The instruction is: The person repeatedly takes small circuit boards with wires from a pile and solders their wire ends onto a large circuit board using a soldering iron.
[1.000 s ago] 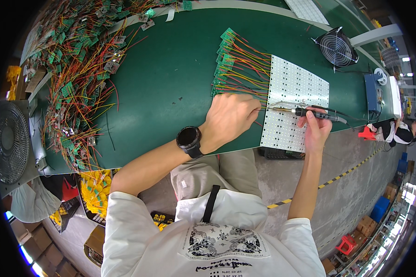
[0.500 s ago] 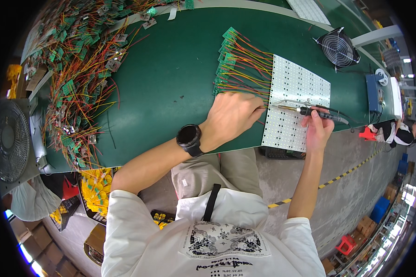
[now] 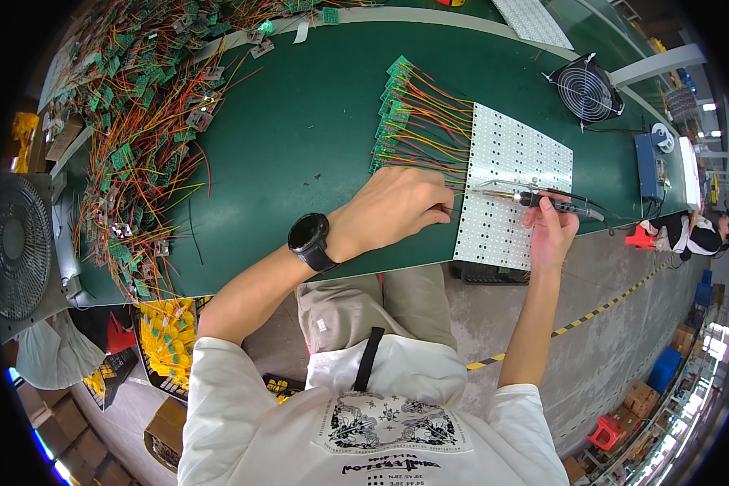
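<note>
A white perforated circuit panel (image 3: 514, 150) lies on the green table, its front part jutting past the edge. Along its left edge run red, yellow and dark wires (image 3: 437, 120) that lead to a row of small green circuit boards (image 3: 391, 109). My left hand (image 3: 401, 202), with a black watch at the wrist, is closed in a pinch on a wire just left of the panel; the fingertips partly hide it. My right hand (image 3: 552, 231) grips a soldering iron (image 3: 543, 202) from the right, its tip over the panel's left part and a thin metal tube alongside.
A big heap of wired boards (image 3: 138, 146) covers the table's left side. At the back right stand a small black fan (image 3: 585, 91) and a blue box-shaped unit (image 3: 648, 166). A larger fan (image 3: 20, 247) is at far left, above a crate of yellow parts (image 3: 166, 344).
The left hand has drawn slightly left and down, away from the panel's edge. The right hand keeps the soldering iron over the panel. The whole view has shifted a little.
</note>
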`<state>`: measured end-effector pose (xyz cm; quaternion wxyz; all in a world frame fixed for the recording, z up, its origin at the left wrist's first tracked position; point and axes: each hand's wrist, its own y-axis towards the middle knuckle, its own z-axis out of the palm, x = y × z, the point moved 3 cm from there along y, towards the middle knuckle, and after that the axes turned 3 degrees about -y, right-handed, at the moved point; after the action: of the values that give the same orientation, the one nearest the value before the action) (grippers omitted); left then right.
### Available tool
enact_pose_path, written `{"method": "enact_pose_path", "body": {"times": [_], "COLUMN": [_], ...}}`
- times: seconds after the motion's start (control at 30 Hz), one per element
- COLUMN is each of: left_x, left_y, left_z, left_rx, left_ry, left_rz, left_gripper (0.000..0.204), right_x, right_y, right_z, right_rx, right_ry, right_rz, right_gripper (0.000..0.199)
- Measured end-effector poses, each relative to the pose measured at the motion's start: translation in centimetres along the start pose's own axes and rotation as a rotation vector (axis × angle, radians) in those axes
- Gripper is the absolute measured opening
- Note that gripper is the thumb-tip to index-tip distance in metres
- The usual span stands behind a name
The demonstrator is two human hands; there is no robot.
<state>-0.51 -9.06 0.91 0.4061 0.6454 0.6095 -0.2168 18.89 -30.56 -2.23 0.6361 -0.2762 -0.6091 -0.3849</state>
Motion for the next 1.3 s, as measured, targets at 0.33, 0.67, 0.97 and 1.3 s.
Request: {"method": "enact_pose_path", "body": {"times": [0.33,0.67,0.97,1.3], "left_x": [-0.2,-0.1,0.1,0.1], "left_y": [0.2,0.1,0.0,0.0], "left_z": [0.7,0.9,1.0,1.1], "left_rx": [-0.189,-0.235,-0.245,-0.233], "left_ry": [0.085,0.147,0.149,0.145], "left_rz": [-0.026,-0.023,-0.016,-0.025], "left_gripper": [0.012,0.013,0.013,0.012], "right_x": [0.5,0.2,0.3,0.2], "right_y": [-0.2,-0.3,-0.3,-0.3], "right_z": [0.5,0.3,0.4,0.2], "right_rx": [0.028,0.059,0.093,0.101], "right_ry": [0.004,-0.017,-0.05,-0.075], "right_rz": [-0.012,0.021,0.006,0.0], "right_gripper": [0.018,0.018,0.016,0.018]}}
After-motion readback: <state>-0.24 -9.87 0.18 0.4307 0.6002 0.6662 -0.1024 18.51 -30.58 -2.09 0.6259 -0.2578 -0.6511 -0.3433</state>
